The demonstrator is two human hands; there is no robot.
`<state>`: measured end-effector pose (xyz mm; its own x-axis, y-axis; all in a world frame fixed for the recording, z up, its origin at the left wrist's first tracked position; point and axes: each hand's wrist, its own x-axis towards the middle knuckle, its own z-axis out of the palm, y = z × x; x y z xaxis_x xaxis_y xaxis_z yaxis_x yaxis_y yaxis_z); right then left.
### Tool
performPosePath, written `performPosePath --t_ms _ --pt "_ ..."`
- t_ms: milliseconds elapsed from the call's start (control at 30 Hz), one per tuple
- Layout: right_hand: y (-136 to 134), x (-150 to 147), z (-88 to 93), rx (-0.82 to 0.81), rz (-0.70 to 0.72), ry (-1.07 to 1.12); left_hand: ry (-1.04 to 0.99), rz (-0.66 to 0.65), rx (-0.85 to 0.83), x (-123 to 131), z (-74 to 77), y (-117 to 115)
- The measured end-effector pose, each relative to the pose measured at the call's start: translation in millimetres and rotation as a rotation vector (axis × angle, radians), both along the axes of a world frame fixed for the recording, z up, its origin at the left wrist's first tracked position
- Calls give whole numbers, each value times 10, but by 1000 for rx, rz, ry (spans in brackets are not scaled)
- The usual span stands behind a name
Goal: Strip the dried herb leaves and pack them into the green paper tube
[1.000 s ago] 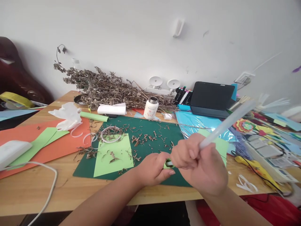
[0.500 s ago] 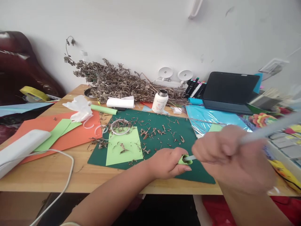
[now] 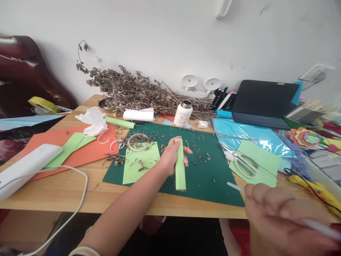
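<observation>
My left hand (image 3: pixel 170 156) is closed round a light green paper tube (image 3: pixel 180 170) above the green cutting mat (image 3: pixel 207 193). The tube's near end points toward me, with brown bits at its opening. My right hand (image 3: pixel 282 213), blurred, grips a thin pale stick (image 3: pixel 236 186) at the mat's right front corner; the stick's tip is apart from the tube. Dried leaf pieces (image 3: pixel 197 153) lie scattered over the mat. A light green paper sheet (image 3: pixel 130 176) on the mat carries some bits and a white ring (image 3: pixel 138 142), perhaps a tape roll.
Dried plant stems (image 3: pixel 133 90) are heaped along the wall. An open white bottle (image 3: pixel 183 113) stands behind the mat. Scissors (image 3: pixel 246 166) rest on green paper at right, near a dark tablet (image 3: pixel 265 101). A white cable (image 3: pixel 84 192) hangs over the table's left front edge.
The stick has come out of the paper tube, and my right hand has moved down and right with it. My left hand has moved left and away from me, turning the tube.
</observation>
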<state>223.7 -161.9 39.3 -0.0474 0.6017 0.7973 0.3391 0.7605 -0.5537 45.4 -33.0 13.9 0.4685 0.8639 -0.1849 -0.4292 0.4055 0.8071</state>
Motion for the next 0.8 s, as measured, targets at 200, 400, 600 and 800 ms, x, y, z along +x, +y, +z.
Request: performPosePath --t_ms 200,400,600,800 --pt "36 -396 -368 -4 -104 -502 -17 14 -92 43 -48 -27" --pt "184 -611 -471 -13 -208 -800 -70 -39 65 88 -123 -102" --pt "219 -638 -566 -162 -213 -934 -47 -21 70 121 -155 -139" --pt "216 -667 -585 -267 -157 -825 -36 -30 68 145 -157 -162"
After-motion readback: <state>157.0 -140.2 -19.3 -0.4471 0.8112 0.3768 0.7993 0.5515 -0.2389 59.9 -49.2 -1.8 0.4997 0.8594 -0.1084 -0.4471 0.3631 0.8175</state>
